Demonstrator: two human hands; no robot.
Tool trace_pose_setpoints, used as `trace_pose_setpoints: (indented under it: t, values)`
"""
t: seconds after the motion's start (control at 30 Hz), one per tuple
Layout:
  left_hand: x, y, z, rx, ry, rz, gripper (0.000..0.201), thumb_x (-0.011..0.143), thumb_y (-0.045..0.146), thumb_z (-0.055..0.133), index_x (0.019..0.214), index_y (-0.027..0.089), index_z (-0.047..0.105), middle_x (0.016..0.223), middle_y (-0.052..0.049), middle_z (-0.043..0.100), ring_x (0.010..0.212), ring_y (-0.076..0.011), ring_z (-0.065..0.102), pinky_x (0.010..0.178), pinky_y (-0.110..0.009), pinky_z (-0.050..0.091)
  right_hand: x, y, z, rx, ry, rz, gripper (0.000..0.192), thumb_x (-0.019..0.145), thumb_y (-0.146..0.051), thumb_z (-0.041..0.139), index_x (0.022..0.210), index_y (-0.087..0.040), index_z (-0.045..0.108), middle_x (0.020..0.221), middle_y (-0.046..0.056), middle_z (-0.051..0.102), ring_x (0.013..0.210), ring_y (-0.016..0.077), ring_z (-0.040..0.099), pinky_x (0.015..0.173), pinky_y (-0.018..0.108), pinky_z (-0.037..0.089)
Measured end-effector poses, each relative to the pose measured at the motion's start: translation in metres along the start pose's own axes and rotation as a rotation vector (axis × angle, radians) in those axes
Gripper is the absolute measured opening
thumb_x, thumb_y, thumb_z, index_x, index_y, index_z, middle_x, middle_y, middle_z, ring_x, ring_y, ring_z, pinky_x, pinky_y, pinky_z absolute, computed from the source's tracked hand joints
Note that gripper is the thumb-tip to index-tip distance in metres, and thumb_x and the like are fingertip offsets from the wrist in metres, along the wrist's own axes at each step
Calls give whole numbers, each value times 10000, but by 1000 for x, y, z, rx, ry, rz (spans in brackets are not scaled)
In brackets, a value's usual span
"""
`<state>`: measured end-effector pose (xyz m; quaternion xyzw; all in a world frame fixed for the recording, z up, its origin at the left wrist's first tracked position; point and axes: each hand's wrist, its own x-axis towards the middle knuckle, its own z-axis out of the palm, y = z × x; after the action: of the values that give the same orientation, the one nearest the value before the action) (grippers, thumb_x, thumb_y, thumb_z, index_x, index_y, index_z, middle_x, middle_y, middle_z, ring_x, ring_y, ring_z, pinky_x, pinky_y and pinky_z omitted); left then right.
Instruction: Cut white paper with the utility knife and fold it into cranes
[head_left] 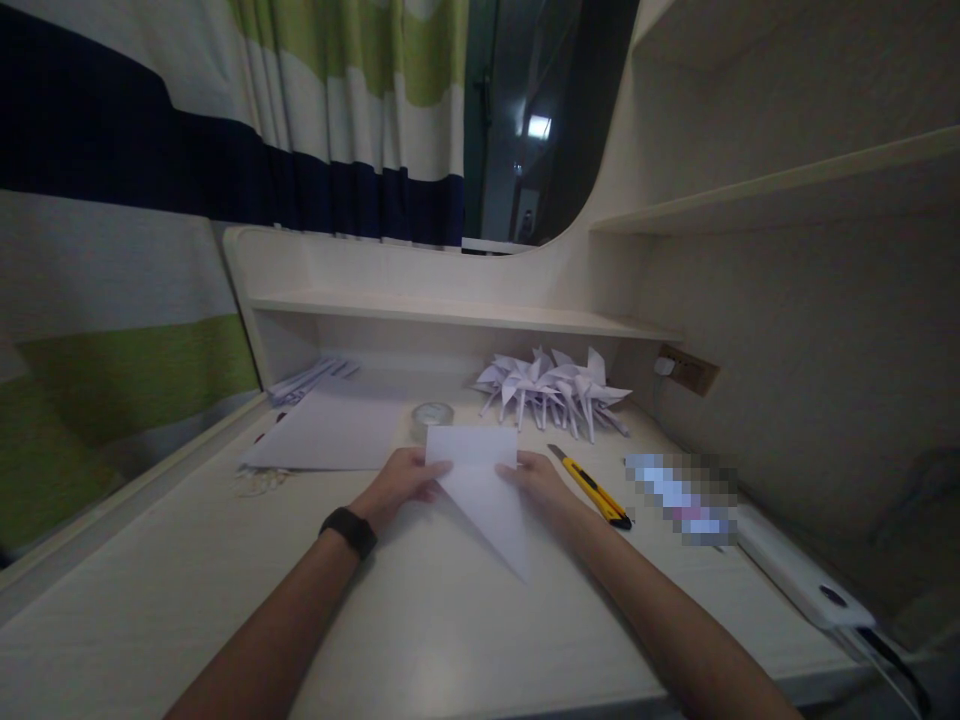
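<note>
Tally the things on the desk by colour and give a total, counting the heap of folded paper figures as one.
White: 4 - the folded white paper sheet both hands hold, flat white paper sheet, heap of folded white paper figures, white power strip
Yellow: 1 - yellow-and-black utility knife
Clear: 1 - clear tape roll
Total: 6

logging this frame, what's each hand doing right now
Left hand: shut on the paper, pinching its left edge.
Right hand: shut on the paper, pinching its right edge.

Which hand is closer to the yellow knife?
The right hand. It holds the folded paper just left of the yellow knife; the left hand grips the paper's far side.
</note>
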<state>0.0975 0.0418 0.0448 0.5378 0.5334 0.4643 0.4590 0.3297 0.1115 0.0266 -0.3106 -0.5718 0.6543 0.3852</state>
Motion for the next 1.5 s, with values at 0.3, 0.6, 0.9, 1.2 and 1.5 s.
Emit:
trace_pose_setpoints:
  t: [0.3, 0.6, 0.9, 1.2, 1.5]
  values:
    - [-3, 3, -6, 56, -131, 18, 373, 713, 438, 687, 893, 111, 683, 797, -97, 703, 622, -170, 621, 496, -234, 421, 0, 1, -8, 22, -111, 50, 430, 580, -329, 798, 946, -133, 686, 830, 83, 712, 673, 187, 647, 675, 321, 484]
    - [-3, 0, -11, 21, -182, -6, 347, 737, 398, 666, 931, 110, 676, 863, -112, 701, 686, -181, 639, 523, -234, 442, -3, -5, -11, 43, -155, 69, 366, 595, -256, 773, 930, -132, 695, 834, 79, 712, 680, 178, 641, 680, 304, 477]
    - [-5, 1, -11, -17, -302, 15, 342, 761, 361, 664, 1007, 124, 652, 913, -108, 695, 709, -183, 659, 525, -224, 463, -6, -7, -9, 50, -205, 65, 361, 610, -253, 771, 940, -129, 695, 859, 79, 709, 712, 179, 645, 721, 314, 475]
    - [0, -5, -10, -45, -282, 27, 299, 734, 348, 688, 907, 105, 673, 796, -89, 687, 628, -145, 613, 506, -214, 460, -3, -4, -12, 71, -238, 63, 343, 630, -230, 760, 951, -126, 694, 830, 69, 705, 684, 157, 631, 714, 291, 469]
    - [-3, -1, -10, 13, -303, 21, 345, 757, 366, 669, 972, 97, 650, 896, -129, 694, 689, -189, 662, 496, -214, 467, -2, -6, -12, 37, -228, 70, 308, 599, -241, 788, 869, -114, 714, 775, 61, 703, 653, 148, 619, 703, 283, 455]
